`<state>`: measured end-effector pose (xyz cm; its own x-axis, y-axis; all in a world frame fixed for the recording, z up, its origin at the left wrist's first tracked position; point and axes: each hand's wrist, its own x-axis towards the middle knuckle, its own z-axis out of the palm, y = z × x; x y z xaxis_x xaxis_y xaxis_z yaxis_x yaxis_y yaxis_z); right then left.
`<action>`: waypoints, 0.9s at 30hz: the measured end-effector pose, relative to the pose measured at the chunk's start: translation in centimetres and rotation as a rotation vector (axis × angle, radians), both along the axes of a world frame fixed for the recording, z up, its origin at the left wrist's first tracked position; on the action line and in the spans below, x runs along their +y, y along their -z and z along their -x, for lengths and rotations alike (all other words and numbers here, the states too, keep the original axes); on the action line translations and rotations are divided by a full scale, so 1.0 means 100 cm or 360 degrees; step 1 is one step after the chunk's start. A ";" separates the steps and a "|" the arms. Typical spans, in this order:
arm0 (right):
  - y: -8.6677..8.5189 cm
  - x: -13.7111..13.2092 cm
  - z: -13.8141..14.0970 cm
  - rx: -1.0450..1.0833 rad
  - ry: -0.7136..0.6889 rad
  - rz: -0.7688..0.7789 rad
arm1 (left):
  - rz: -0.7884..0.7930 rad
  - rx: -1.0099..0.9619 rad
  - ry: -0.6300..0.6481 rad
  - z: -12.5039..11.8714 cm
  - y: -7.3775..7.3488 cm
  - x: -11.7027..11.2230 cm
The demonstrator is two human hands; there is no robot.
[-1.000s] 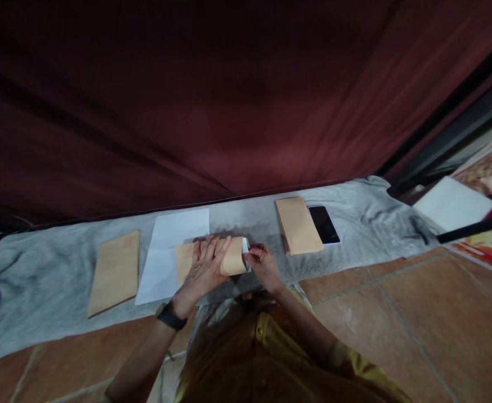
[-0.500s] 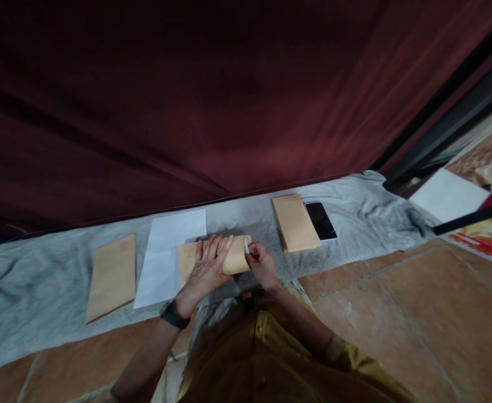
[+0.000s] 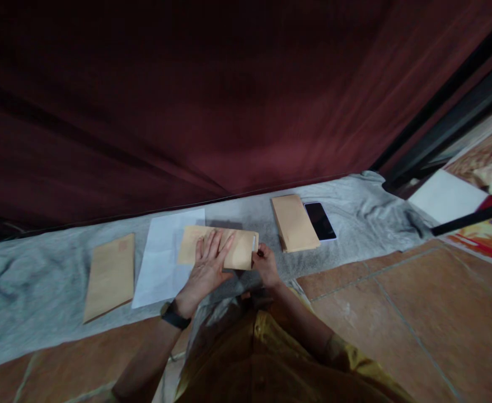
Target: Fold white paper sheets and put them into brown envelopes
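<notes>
A brown paper envelope (image 3: 240, 250) lies crosswise in front of me, its left end over a white sheet (image 3: 162, 263). A sliver of white paper (image 3: 253, 242) shows at its right end. My left hand (image 3: 207, 267), with a dark watch on the wrist, presses flat on the envelope with fingers spread. At the envelope's lower right corner, my right hand (image 3: 266, 266) is closed in a pinch on its edge; the fingertips are partly hidden.
A stack of brown envelopes (image 3: 296, 223) lies to the right beside a phone (image 3: 320, 220). Another brown envelope pile (image 3: 110, 275) is at the left. Everything rests on a grey cloth (image 3: 359, 215) below a dark red curtain (image 3: 246, 123). Tiled floor (image 3: 388, 302) lies nearer me.
The envelope's right end has turned slightly and flattened, and less white paper shows there. My right hand has moved slightly right and down, to the corner. The left hand stays on top.
</notes>
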<state>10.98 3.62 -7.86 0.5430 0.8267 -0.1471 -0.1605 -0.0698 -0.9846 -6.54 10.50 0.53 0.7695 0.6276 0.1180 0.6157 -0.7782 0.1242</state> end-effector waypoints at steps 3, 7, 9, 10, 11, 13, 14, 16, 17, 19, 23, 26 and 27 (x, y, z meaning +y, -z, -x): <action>0.000 0.002 -0.005 0.0198 0.0160 -0.0010 | 0.0124 -0.0320 -0.0187 -0.006 0.006 -0.012; 0.000 -0.001 -0.005 0.0384 0.0287 0.0005 | 0.0697 -0.1084 -0.0760 -0.020 0.033 -0.040; 0.000 -0.003 -0.002 0.0452 0.0317 0.0016 | 0.1240 -0.1456 -0.1036 -0.031 0.045 -0.054; -0.001 -0.004 0.001 0.0484 0.0324 0.0020 | 0.1527 -0.1623 -0.1109 -0.036 0.048 -0.060; -0.001 -0.005 0.004 0.0515 0.0328 0.0022 | 0.1775 -0.1771 -0.1149 -0.041 0.050 -0.065; -0.002 -0.006 0.009 0.0567 0.0324 0.0021 | 0.2090 -0.1975 -0.1155 -0.051 0.048 -0.071; -0.003 -0.007 0.012 0.0587 0.0315 0.0019 | 0.2153 -0.2027 -0.1145 -0.054 0.046 -0.072; -0.006 -0.010 0.013 0.0617 0.0286 0.0017 | 0.2181 -0.2051 -0.1128 -0.058 0.042 -0.071; -0.007 -0.011 0.012 0.0628 0.0268 0.0019 | 0.2175 -0.2039 -0.1127 -0.059 0.041 -0.069; -0.010 -0.015 0.008 0.0649 0.0223 0.0033 | 0.2164 -0.1998 -0.1122 -0.056 0.040 -0.064; -0.013 -0.022 -0.006 0.0704 0.0150 0.0095 | 0.2156 -0.1820 -0.1027 -0.047 0.041 -0.053; -0.014 -0.025 -0.012 0.0744 0.0105 0.0145 | 0.2137 -0.1736 -0.1058 -0.041 0.040 -0.048; -0.014 -0.026 -0.012 0.0756 0.0089 0.0161 | 0.2129 -0.1739 -0.1104 -0.041 0.040 -0.048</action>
